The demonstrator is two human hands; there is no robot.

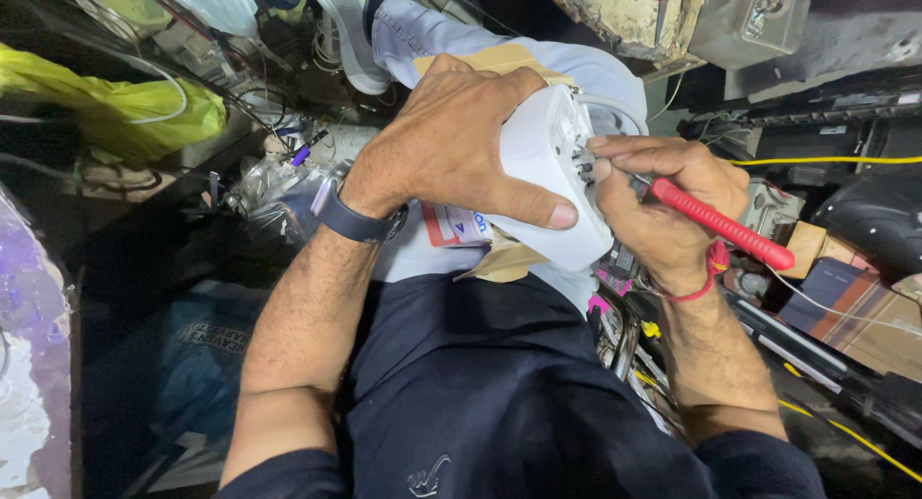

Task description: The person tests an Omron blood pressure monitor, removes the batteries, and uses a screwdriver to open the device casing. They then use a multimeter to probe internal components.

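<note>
My left hand (pixel 451 144) grips a white plastic box-shaped electrical fitting (pixel 549 153) over my lap, thumb lying along its lower face. A dark watch sits on that wrist. My right hand (pixel 663 206) holds a screwdriver with a red handle (pixel 725 225); its tip rests on the metal parts on the fitting's right face. A red thread band circles my right wrist. A white cable (pixel 610 105) leaves the top of the fitting.
My knees in pale trousers with a brown paper piece (pixel 499 264) lie under the fitting. A yellow-green bag (pixel 115 105) and tangled wires sit at the upper left. Yellow cable (pixel 826 160), black parts and cardboard boxes (pixel 864 307) crowd the right.
</note>
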